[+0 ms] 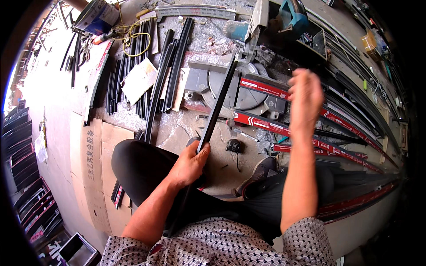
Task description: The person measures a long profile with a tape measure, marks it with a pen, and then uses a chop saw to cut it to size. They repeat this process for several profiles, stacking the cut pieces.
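My left hand (188,165) is wrapped round a long black profile strip (217,107). The strip slants from my lap up to the grey round base of a mitre saw (256,92). Its far end lies by the saw's blade area. My right hand (306,91) is raised on the right, above profiles with red printed film (265,88). Motion blurs its fingers, and they look partly curled; whether anything is in them cannot be seen. A black tape measure (233,145) lies on the floor between my legs, near a thin pen-like tool (245,134).
Black profiles (159,84) lie in a bundle left of the saw, with a pale board (139,81) on top. A flattened cardboard sheet (95,173) is by my left knee. A bucket (96,17) and yellow cord (133,42) sit far left. More long profiles (355,117) stretch right.
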`<move>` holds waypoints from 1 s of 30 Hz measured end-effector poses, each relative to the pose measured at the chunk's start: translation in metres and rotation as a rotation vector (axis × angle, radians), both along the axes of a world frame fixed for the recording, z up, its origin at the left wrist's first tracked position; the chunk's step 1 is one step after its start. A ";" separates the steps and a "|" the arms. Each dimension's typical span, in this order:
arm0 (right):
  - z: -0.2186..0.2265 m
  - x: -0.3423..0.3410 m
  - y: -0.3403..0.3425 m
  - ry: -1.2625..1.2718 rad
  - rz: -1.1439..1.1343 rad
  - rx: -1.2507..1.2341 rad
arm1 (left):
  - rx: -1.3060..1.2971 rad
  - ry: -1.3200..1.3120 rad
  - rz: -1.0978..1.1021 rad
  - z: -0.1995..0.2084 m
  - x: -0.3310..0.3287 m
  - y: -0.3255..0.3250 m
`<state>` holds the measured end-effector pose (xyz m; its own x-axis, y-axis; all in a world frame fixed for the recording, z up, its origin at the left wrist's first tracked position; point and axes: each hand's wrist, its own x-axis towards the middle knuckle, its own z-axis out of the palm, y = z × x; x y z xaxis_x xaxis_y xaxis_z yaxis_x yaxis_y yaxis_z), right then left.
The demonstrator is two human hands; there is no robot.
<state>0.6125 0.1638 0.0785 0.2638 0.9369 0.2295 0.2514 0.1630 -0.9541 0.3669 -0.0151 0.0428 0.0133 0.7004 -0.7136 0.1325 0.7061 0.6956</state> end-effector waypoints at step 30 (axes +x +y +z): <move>0.048 0.036 0.322 -0.220 0.362 -0.540 | -0.097 -0.102 0.041 -0.007 0.021 0.006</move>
